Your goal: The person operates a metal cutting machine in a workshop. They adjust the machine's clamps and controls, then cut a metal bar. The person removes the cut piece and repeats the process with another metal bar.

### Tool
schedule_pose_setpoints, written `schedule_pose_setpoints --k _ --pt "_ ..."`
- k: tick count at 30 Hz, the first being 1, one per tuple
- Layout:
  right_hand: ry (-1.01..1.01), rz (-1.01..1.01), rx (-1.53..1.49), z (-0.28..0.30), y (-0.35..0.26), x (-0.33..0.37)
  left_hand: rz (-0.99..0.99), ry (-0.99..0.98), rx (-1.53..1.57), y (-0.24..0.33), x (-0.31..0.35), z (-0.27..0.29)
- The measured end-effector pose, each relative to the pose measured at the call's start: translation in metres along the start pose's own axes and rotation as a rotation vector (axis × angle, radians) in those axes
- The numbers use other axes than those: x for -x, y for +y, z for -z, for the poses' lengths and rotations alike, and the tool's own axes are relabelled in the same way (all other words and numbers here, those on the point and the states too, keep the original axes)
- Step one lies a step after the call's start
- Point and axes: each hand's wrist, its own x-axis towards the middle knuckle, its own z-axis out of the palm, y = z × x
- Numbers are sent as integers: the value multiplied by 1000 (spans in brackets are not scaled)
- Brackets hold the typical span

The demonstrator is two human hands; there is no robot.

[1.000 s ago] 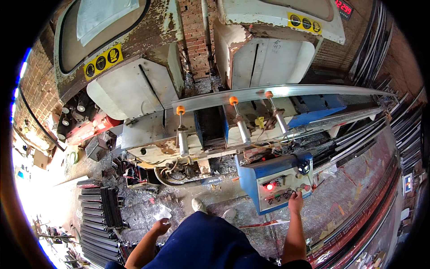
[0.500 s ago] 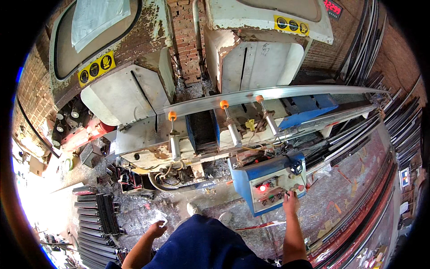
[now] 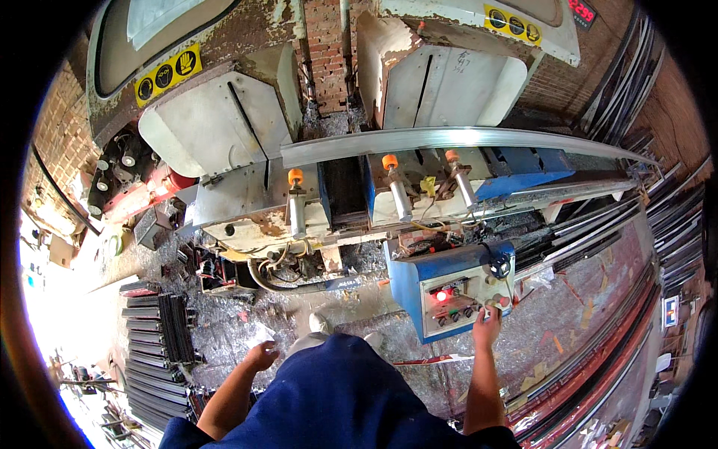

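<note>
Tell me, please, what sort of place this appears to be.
Probably a metalworking shop, perhaps for cutting profiles: a long silvery profile lies across a weathered machine, a blue control box stands in front, and dark bars lie stacked at left.

Red-brick wall is exposed, vertical pipe in front. Left of this wall: paler brickwork and strong white glare. Right of it: red-digit display. Before it: floor littered with shiny scraps.

White glare floods my feed's bent left rim as light glints off a long silver metal bar.
</note>
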Motion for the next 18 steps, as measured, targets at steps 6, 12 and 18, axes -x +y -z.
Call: schedule_pose_setpoints --k 6,12,18 --pt "36 111 -254 -7 -84 -1 19 5 -8 5 8 8" --pt "-67 219 -441 -19 -188 2 -106 42 35 -32 -43 15" --pt "-198 173 -412 -53 -229 24 -217 49 102 17 -93 70"
